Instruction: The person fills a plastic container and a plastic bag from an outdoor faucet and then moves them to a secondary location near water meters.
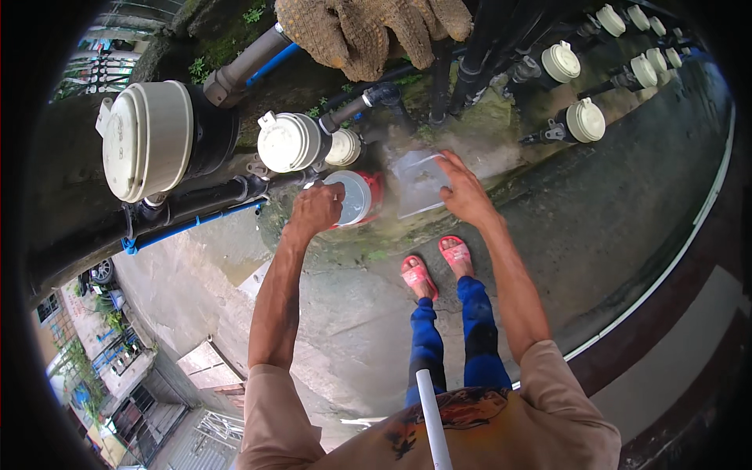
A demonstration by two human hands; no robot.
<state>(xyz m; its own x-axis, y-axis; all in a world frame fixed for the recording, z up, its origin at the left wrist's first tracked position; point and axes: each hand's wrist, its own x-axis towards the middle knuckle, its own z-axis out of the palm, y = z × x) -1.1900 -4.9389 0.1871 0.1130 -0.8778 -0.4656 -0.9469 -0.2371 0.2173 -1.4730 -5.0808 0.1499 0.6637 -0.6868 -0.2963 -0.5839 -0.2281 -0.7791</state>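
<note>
My left hand is closed at the near left rim of a small round tub, pale inside with liquid-looking contents. Red plastic shows along the tub's right side. To the right of it, my right hand grips the edge of a clear, roughly rectangular plastic piece between thumb and fingers. Whether that piece is a bag, sheet or shallow container, I cannot tell. Both the tub and the plastic are over the wet, mossy concrete ledge.
Black pipes with white-lidded meters run along the left and far side; a larger white cap is nearest. Brown knitted gloves hang over the pipework at the top. More meters stand to the right. Pink sandals are on the concrete below.
</note>
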